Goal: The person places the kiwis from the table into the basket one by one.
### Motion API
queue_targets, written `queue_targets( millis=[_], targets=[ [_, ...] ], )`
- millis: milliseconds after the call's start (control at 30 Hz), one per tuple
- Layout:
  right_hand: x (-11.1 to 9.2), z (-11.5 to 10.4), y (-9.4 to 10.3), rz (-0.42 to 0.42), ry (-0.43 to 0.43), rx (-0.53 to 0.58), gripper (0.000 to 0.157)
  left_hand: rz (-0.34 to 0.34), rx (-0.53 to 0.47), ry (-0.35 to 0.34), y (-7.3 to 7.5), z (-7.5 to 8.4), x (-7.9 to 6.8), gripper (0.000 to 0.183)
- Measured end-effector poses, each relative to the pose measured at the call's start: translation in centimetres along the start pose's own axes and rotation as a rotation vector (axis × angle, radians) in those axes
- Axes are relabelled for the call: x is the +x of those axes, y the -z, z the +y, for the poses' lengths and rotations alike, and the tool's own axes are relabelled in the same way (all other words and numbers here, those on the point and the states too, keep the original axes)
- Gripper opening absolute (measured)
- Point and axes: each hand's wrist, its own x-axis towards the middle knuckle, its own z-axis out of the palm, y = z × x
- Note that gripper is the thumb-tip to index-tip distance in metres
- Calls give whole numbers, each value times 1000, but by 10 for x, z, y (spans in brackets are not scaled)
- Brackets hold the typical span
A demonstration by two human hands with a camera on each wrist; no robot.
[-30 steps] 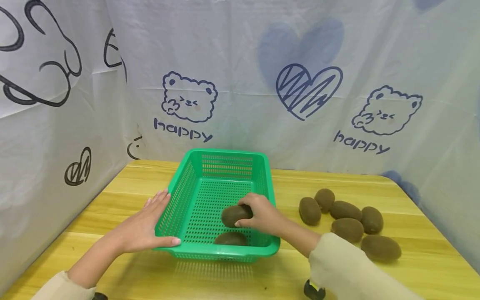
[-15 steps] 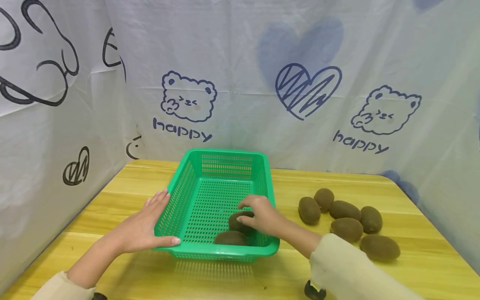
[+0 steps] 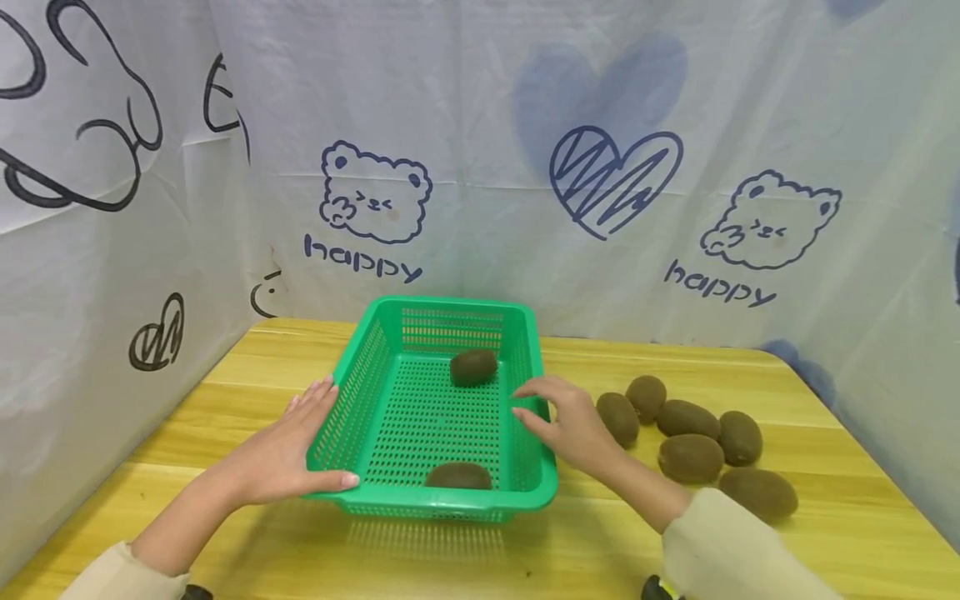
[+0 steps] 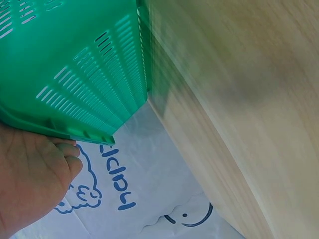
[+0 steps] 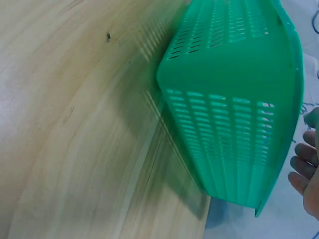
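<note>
A green perforated plastic basket (image 3: 450,498) stands on the wooden table. My left hand (image 3: 281,458) rests against its left rim, with straight fingers along the outside and the thumb over the near left corner. Inside the basket, one kiwi (image 3: 474,367) lies toward the back. Another kiwi (image 3: 459,476) sits by the front wall, partly hidden by the rim. Above the right rim hovers my right hand (image 3: 573,425), its thumb and index finger spread apart with nothing between them. In the right wrist view, the fingers (image 5: 304,167) appear beyond the rim.
To the right, several loose kiwis (image 3: 690,458) lie grouped on the table (image 3: 585,550). A white printed cloth (image 3: 480,150) hangs behind the table and along both sides.
My right hand has let go of a kiwi and moved right, out over the rim. That kiwi has shifted toward the basket's back. My left hand has stayed in place.
</note>
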Motion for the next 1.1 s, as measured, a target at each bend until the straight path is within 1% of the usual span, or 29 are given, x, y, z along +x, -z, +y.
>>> queue_targets(
  millis=[200, 300, 433, 600, 733, 800, 867, 933, 1033, 1100],
  targets=[
    [-5, 12, 11, 172, -33, -31, 22, 3, 3, -3, 0, 1, 0, 110],
    [-7, 20, 16, 237, -57, -35, 24, 4, 1, -3, 0, 1, 0, 110],
    [-12, 31, 22, 291, -98, -40, 26, 2, -3, 2, 1, 1, -1, 110],
    [-19, 43, 29, 343, -183, -25, 28, 3, 4, 1, 1, 2, -1, 110],
    [-26, 53, 29, 396, -243, -5, 30, 3, 4, 1, 1, 1, 0, 110],
    [-30, 59, 27, 415, -287, -7, 32, 2, 2, 0, 1, 1, 0, 110],
    [-34, 64, 25, 423, -337, -2, 35, 2, -2, 0, 0, 1, 0, 110],
    [-39, 68, 23, 412, -415, 18, 39, 2, -5, 1, 0, 1, 0, 110],
    [-44, 71, 21, 359, -550, 53, 47, 2, -9, 2, 0, 1, 0, 110],
    [-48, 72, 21, 303, -639, 68, 53, 3, -10, 1, 0, 0, 0, 110]
  ],
)
